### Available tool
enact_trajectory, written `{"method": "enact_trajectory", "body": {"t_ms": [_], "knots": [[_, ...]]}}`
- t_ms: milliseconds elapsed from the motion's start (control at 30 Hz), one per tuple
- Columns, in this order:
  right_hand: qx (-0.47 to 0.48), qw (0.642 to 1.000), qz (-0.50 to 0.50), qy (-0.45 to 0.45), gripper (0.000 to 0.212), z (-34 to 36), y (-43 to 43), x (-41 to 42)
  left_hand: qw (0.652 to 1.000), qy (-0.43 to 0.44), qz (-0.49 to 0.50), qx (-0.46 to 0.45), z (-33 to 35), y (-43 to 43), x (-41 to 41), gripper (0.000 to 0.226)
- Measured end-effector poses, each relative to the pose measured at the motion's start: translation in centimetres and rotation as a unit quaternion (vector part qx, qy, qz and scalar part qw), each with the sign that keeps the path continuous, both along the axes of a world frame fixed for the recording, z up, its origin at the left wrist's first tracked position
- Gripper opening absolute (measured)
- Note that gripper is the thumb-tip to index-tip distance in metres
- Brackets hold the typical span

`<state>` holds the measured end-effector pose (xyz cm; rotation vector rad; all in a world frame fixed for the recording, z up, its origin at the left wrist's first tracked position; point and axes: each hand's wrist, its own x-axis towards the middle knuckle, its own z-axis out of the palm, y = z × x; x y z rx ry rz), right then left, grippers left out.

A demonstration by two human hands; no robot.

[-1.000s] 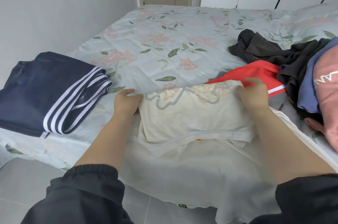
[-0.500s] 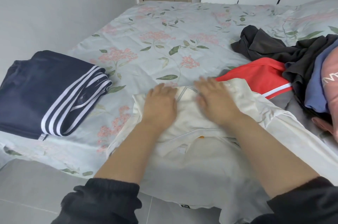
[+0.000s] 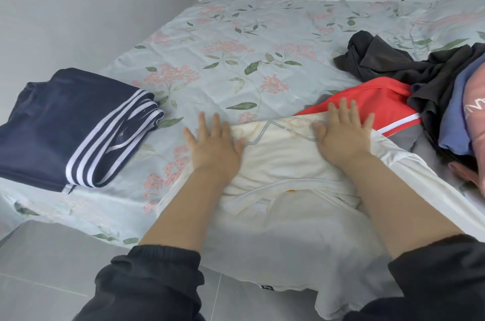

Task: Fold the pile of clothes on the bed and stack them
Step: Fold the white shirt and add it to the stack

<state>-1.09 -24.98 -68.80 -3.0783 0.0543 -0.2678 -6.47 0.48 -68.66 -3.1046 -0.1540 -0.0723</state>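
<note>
Both hands have slid apart since half a second ago: then they lay side by side at the middle of the folded panel, now they sit at its two ends.

Item under work: the cream shirt (image 3: pixel 283 160) lies at lower centre of the frame, on the near edge of the bed (image 3: pixel 236 40). Its upper part is doubled back over the body, and its hem hangs over the bed edge toward the floor (image 3: pixel 52 268).

The left hand (image 3: pixel 214 147) lies flat, fingers straight and spread, palm on the left end of the fold and fingertips out on the sheet; it grasps nothing. The right hand (image 3: pixel 341 134) is likewise flat and released, pressing the right end of the fold, with its fingertips reaching the red garment (image 3: pixel 372 103) that touches the shirt.

Assessment: the step in hand appears to be smoothing the fold. Pressure should run outward from the centre, evenly on both sides, so the crease sets straight. The bunched cloth just below the fold wants flattening before any further fold. The overhanging hem may drag the shirt out of square.

Surroundings: folded navy trousers (image 3: pixel 70 126) with white stripes lie at the left of the frame, well apart from the shirt. At the right edge, a dark grey garment (image 3: pixel 380 58), a blue garment (image 3: pixel 456 121) and a pink garment (image 3: pixel 476 113) remain heaped and unfolded.
</note>
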Motion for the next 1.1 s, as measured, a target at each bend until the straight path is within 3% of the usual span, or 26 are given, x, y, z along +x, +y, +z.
{"method": "enact_trajectory", "body": {"t_ms": [100, 300, 400, 467, 533, 600, 700, 867, 1100], "knots": [[0.002, 0.991, 0.134, 0.008, 0.058, -0.9, 2.7, -1.0, 0.993, 0.0, -0.117, -0.004, -0.7, -1.4, 0.0, 0.058], [0.028, 0.988, 0.147, 0.024, 0.053, -1.6, 1.8, -0.2, 0.994, 0.012, -0.1, -0.042, -0.8, 0.2, 1.1, 0.055], [0.07, 0.979, 0.174, 0.082, 0.068, -0.1, 1.0, 1.4, 0.991, 0.062, -0.084, -0.086, 0.7, 1.2, 3.1, 0.068], [0.025, 0.975, 0.17, 0.139, 0.075, 1.6, 0.4, 2.6, 0.984, 0.101, -0.074, -0.126, 1.7, 2.0, 4.2, 0.077], [-0.059, 0.972, 0.157, 0.163, 0.064, 3.5, 0.4, 3.5, 0.976, 0.118, -0.086, -0.159, 2.5, 2.4, 4.8, 0.076], [-0.155, 0.962, 0.163, 0.155, 0.04, 5.3, 0.8, 3.6, 0.974, 0.145, -0.109, -0.132, 3.5, 2.6, 5.0, 0.072], [-0.244, 0.946, 0.195, 0.086, 0.03, 7.3, 0.8, 2.5, 0.978, 0.162, -0.123, -0.05, 5.3, 2.6, 4.6, 0.055], [-0.169, 0.965, 0.196, 0.048, 0.02, 12.2, -0.8, -1.3, 0.991, 0.064, -0.109, -0.034, 9.5, 3.4, 1.2, 0.026], [-0.123, 0.981, 0.152, -0.017, 0.025, 22.1, -1.6, -8.9, 0.989, -0.034, -0.142, -0.02, 18.9, 3.2, -4.7, 0.014]]}}
